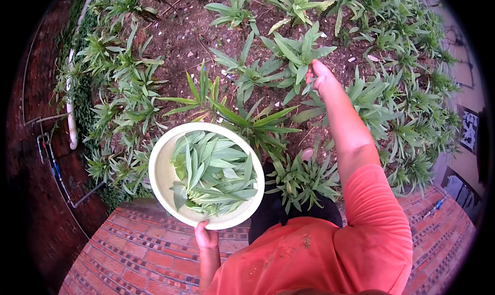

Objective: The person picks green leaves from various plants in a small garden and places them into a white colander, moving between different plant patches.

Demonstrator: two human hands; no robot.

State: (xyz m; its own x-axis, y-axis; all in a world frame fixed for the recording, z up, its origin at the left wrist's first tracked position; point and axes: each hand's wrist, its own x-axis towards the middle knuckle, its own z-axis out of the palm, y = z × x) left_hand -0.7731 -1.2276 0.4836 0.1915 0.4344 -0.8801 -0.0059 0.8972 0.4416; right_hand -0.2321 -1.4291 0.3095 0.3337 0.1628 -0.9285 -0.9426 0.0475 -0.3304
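My left hand grips the near rim of a cream plastic colander, its thumb over the edge. Long green leaves are piled inside the colander, which is held over the near left edge of the planting. Out ahead, my right hand is closed at the side of a leafy green plant, its fingers among the leaves and stem; they are partly hidden. Just left of that plant grows another leafy plant of the same kind.
Leafy plants crowd the right side of the soil bed. Narrow-leaved plants stand beyond the colander. A brick-patterned paved floor lies at the near side. White pipe and a brick wall are at the left.
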